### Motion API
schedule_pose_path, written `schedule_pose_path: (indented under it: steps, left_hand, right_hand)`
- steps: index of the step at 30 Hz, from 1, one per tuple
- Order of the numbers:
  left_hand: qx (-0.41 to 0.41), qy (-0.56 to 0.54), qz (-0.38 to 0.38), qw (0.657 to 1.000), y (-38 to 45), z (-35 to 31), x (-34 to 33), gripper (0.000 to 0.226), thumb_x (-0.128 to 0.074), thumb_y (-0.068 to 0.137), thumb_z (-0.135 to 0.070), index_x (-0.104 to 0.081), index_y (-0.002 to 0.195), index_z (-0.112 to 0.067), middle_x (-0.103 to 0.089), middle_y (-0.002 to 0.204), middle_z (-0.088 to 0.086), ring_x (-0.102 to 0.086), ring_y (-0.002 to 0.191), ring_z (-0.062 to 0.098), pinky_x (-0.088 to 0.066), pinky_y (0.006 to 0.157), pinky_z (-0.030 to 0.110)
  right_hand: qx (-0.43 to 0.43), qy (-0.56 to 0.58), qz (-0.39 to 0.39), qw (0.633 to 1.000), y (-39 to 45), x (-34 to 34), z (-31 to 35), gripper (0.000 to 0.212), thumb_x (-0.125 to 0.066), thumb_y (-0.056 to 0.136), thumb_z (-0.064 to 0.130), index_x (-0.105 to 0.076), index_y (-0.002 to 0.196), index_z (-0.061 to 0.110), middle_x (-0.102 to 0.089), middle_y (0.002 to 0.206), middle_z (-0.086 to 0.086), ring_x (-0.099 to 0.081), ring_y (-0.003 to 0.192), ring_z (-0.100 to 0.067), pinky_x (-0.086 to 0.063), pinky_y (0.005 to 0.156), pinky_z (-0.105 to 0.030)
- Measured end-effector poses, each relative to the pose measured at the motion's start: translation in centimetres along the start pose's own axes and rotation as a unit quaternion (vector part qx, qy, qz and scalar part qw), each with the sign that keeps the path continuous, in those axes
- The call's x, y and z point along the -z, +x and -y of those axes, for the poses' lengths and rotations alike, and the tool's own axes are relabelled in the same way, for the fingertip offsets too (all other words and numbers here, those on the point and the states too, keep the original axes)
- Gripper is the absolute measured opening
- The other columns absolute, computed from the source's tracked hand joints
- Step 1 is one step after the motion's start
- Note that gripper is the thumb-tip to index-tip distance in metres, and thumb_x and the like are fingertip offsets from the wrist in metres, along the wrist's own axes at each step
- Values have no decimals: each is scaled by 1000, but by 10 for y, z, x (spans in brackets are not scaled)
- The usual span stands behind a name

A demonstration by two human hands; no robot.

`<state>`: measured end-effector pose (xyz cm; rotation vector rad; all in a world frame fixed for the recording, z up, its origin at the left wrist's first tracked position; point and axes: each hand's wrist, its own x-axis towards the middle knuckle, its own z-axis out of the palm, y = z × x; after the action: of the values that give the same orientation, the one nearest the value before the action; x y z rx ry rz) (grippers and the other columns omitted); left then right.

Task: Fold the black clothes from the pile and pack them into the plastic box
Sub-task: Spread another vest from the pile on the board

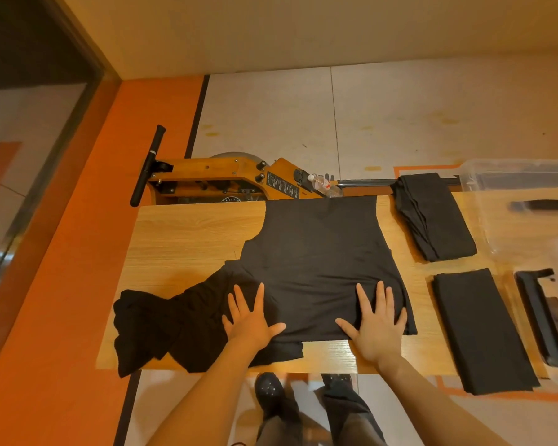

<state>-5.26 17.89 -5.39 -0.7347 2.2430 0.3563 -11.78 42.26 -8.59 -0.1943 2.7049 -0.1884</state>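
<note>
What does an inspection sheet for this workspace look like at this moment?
Surface: wooden table, bare at far left.
Job's things: black garment spread flat; crumpled pile at left; two folded pieces at right; plastic box at far right.
Clutter: black-framed object at right edge, kind unclear.
Hands: left hand and right hand pressed flat on the garment.
Cables: nothing seen.
Surroundings: wooden machine and water bottle behind the table.
</note>
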Motion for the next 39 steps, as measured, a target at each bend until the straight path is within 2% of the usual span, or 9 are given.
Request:
schedule_pose_path:
  steps: [8,11,14,22,24,26,31,34,39]
  left_hand:
    - [-28,23,-14,999,-11,-3,-4,103,-55,84,-65,25,146,-40,35,152,16,24,143,35,-6,116,55]
    - [-38,22,-27,999,-10,-4,-4,102,-55,83,-65,20,147,-42,31,154,15,21,145,34,-7,116,54]
    - [-58,19,-83,995,-8,-3,1,89,-48,86,-68,8,150,-43,21,158,12,11,147,33,-11,116,51]
    - [-39,-23,-240,970,22,11,46,66,-52,93,-50,-25,149,-32,-18,157,12,-19,143,32,-25,113,48]
    - [-38,-9,-236,971,32,17,54,68,-53,92,-51,-24,150,-31,-19,156,13,-20,143,31,-27,112,47]
    - [-65,12,-212,975,41,21,59,74,-53,91,-54,-17,152,-32,-13,159,12,-14,145,30,-25,113,47]
    - [-195,111,-123,967,55,12,59,97,-55,85,-63,9,152,-32,13,161,8,9,148,28,-11,118,49]
    - [-194,126,-71,970,60,7,54,110,-56,81,-67,18,151,-24,22,158,8,16,147,27,-6,119,51]
    - [-149,131,-28,980,54,13,46,113,-49,81,-74,23,149,-19,34,153,11,26,144,28,1,116,54]
  right_hand:
    - [-13,6,-4,1000,-25,-11,-9,93,-29,77,83,-8,155,36,0,165,-8,6,151,-30,-7,117,-59]
    - [-14,18,-27,999,-25,-6,-10,87,-48,78,78,-32,151,33,-23,160,-12,-18,148,-35,-20,113,-60]
    - [-22,55,-80,995,-15,5,-12,67,-55,85,66,-50,140,27,-34,154,-13,-30,140,-35,-27,110,-56]
    - [-144,219,-159,952,39,56,-29,47,-60,95,29,-51,136,9,-56,132,-17,-51,122,-35,-45,100,-49]
    - [-147,237,-149,948,49,62,-30,49,-62,95,30,-49,138,9,-55,135,-16,-50,125,-35,-44,101,-48]
    - [-85,204,-140,965,53,60,-30,56,-63,93,34,-46,141,11,-50,142,-14,-45,132,-33,-40,107,-48]
    - [95,50,-73,992,55,47,-17,78,-54,91,58,-24,154,23,-13,163,-7,-8,151,-26,-15,120,-44]
    - [95,-1,2,995,53,38,-14,92,-40,87,74,-4,157,26,6,164,-7,7,151,-26,-2,121,-44]
    - [74,-23,6,997,45,29,-19,99,-35,82,81,2,156,27,8,164,-9,10,151,-28,-2,121,-47]
